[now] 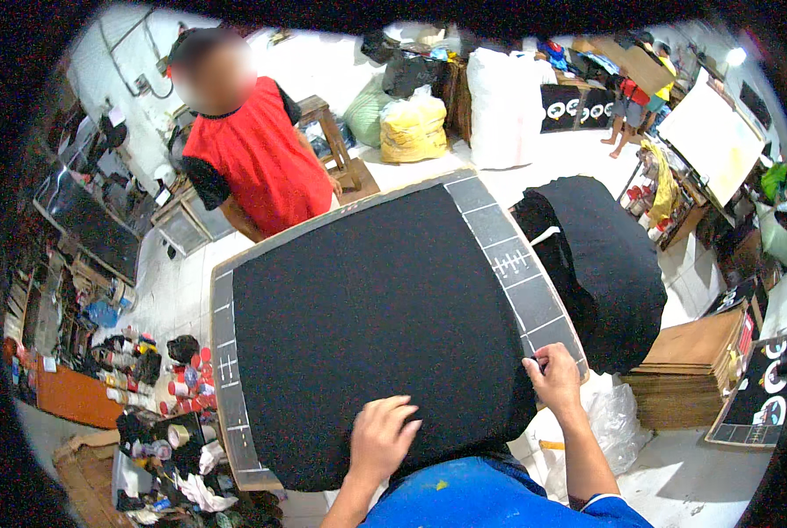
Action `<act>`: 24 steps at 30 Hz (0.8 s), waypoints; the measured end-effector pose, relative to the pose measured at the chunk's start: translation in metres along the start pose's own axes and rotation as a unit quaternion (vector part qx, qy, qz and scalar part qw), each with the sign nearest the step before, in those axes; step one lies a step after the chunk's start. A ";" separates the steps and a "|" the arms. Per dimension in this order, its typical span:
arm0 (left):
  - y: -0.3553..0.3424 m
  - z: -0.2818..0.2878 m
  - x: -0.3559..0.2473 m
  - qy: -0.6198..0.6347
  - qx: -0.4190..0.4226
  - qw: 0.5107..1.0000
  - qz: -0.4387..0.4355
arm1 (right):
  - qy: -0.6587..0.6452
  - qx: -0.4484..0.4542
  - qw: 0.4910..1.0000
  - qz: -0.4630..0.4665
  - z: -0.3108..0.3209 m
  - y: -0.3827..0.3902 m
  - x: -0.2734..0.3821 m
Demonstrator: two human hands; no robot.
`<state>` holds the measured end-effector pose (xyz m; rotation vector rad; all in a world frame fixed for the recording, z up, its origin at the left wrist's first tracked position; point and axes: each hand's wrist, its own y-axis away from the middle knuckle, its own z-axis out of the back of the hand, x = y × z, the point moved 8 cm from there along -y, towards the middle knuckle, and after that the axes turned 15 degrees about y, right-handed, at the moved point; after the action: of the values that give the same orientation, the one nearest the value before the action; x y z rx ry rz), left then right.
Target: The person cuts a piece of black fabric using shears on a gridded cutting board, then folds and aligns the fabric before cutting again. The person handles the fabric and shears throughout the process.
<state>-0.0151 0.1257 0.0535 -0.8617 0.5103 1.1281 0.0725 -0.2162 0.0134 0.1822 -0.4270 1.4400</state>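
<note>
On the marked table [508, 255], the left hand [383, 437] presses flat on black fabric [376, 317] while the right hand [552, 371] pinches its edge.

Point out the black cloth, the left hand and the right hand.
black cloth [376, 317]: head view, middle of the sheet.
left hand [383, 437]: head view, back of the hand, flat on the cloth.
right hand [552, 374]: head view, knuckles at the cloth's edge.

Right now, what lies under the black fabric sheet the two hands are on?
Under the black fabric sheet a dark board with chalk marks shows as strips along the left and right edges. The left hand lies flat on the fabric; the right hand pinches its corner. The board's middle is covered.
</note>
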 end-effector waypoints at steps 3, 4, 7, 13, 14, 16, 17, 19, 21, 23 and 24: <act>-0.040 -0.044 -0.009 -0.008 0.105 0.994 -0.015 | 0.024 0.049 0.999 -0.002 -0.010 -0.011 0.006; -0.046 -0.048 -0.011 0.004 0.103 0.994 -0.016 | 0.034 0.063 0.997 0.011 -0.011 -0.013 0.009; -0.056 -0.060 0.000 -0.012 0.162 0.987 0.011 | 0.057 0.079 0.994 0.048 -0.006 -0.019 0.019; -0.059 -0.068 -0.002 -0.039 0.194 0.980 -0.035 | -0.071 0.225 0.971 -0.034 -0.019 -0.043 0.018; -0.059 -0.069 -0.002 -0.036 0.196 0.979 -0.033 | -0.086 0.229 0.968 -0.049 -0.023 -0.050 0.019; -0.059 -0.069 -0.001 -0.028 0.203 0.978 -0.029 | -0.224 0.178 0.957 -0.038 -0.025 -0.068 0.033; -0.059 -0.070 -0.001 -0.022 0.209 0.977 -0.026 | -0.280 0.163 0.945 -0.052 -0.028 -0.073 0.036; -0.059 -0.069 0.001 -0.009 0.214 0.976 -0.026 | -0.238 0.139 0.961 -0.022 -0.027 -0.079 0.042; -0.059 -0.068 0.001 0.005 0.216 0.976 -0.029 | -0.114 0.130 0.985 0.003 -0.024 -0.080 0.042; -0.059 -0.067 0.001 0.011 0.222 0.974 -0.033 | -0.108 0.137 0.985 0.014 -0.023 -0.079 0.042; -0.059 -0.066 0.001 0.015 0.225 0.974 -0.035 | -0.097 0.140 0.985 0.015 -0.023 -0.079 0.042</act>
<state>0.0443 0.0626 0.0336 -0.4967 0.7223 0.8870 0.1575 -0.1799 0.0197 0.5480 -0.3862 1.5146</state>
